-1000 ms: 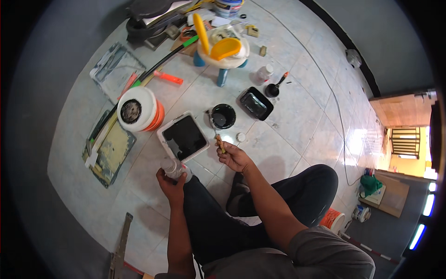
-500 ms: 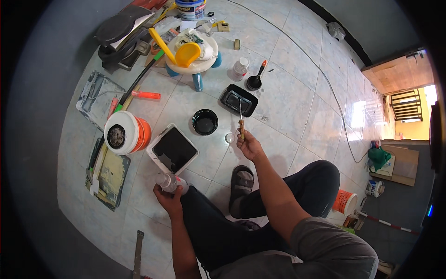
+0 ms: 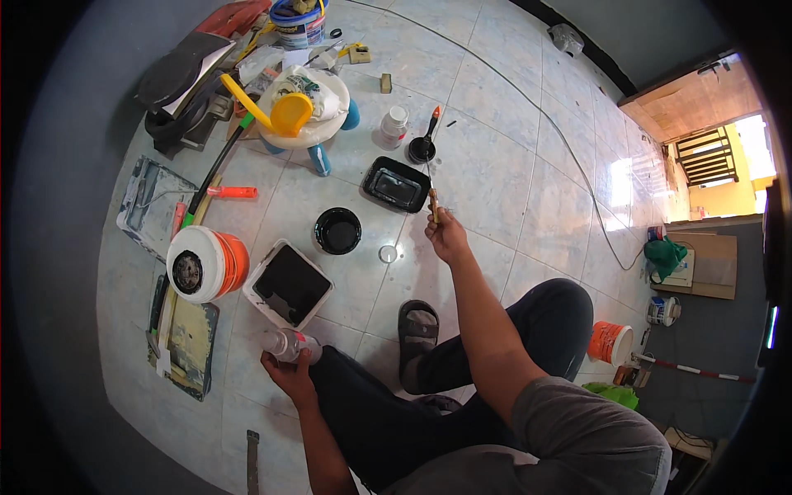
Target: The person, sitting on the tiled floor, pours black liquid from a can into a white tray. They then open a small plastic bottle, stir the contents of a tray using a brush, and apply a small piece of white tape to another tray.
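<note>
My left hand (image 3: 290, 381) is wrapped round a clear plastic bottle (image 3: 286, 345), held tilted above my left knee, beside a white square tub (image 3: 324, 299) of black liquid. In my right hand (image 3: 448, 235) is a thin-shafted tool (image 3: 434, 202) with a tan handle, resembling a screwdriver. Its shaft points away from me, past the right edge of a black rectangular tray (image 3: 369, 198), towards a small cup (image 3: 422, 157) of black stuff. A paintbrush (image 3: 433, 124) with a black and orange handle stands in that cup. Left of the tray sits a round black bowl (image 3: 318, 240) of dark liquid.
Another clear bottle (image 3: 394, 128) stands behind the tray. A small round lid (image 3: 388, 254) lies near my sandalled foot. To the left are an orange and white bucket (image 3: 227, 264), paint trays (image 3: 136, 219), a roller (image 3: 233, 192) and a stool (image 3: 326, 124) bearing a yellow dipper (image 3: 292, 114).
My right hand has brought the tool from over the black tray to its right side, near the small cup. The bottle stays in my left hand. The whole view has shifted.
</note>
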Motion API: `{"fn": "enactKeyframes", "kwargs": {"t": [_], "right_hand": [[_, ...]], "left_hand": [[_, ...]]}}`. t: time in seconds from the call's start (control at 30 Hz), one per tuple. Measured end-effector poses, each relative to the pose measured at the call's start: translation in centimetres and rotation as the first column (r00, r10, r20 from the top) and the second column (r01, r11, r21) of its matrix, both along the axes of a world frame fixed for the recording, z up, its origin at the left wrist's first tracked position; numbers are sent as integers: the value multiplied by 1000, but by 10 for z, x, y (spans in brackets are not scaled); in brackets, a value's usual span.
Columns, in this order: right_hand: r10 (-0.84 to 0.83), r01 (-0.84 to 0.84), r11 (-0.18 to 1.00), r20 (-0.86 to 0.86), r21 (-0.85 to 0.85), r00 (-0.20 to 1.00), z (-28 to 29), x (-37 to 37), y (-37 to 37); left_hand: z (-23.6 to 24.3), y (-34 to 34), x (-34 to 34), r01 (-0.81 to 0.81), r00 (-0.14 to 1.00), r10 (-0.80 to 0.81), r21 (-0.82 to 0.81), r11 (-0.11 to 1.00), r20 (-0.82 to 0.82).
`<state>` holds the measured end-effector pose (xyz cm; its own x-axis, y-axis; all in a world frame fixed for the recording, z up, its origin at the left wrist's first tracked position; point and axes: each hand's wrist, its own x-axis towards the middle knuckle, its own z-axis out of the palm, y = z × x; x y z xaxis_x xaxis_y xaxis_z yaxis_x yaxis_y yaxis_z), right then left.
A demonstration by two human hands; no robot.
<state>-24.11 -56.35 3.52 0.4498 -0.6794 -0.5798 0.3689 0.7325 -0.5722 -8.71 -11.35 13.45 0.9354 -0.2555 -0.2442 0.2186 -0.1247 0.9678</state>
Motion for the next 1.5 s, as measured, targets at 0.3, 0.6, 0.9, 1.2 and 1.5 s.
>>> {"fn": "enactKeyframes", "kwargs": {"t": [0.3,0.6,0.9,1.2,1.5], "right_hand": [[-58,-6,991,-467,-134,882,0,14,-68],[-489,-447,628,-770,-637,410,48,43,-58],[-633,-677,384,-713,-628,302,62,36,-62],[-666,-670,302,-653,-678,361,62,41,-56],[-636,-673,314,-675,-669,374,59,43,-47]], "left_hand": [[4,-6,0,-1,1000,3,47,999,-29],[1,-2,2,-35,999,35,11,999,-11],[-5,-1,1,-24,999,24,-5,1000,-25],[-3,6,4,-33,999,33,-10,999,-32],[-4,9,4,-39,999,38,-29,999,-24]]}}
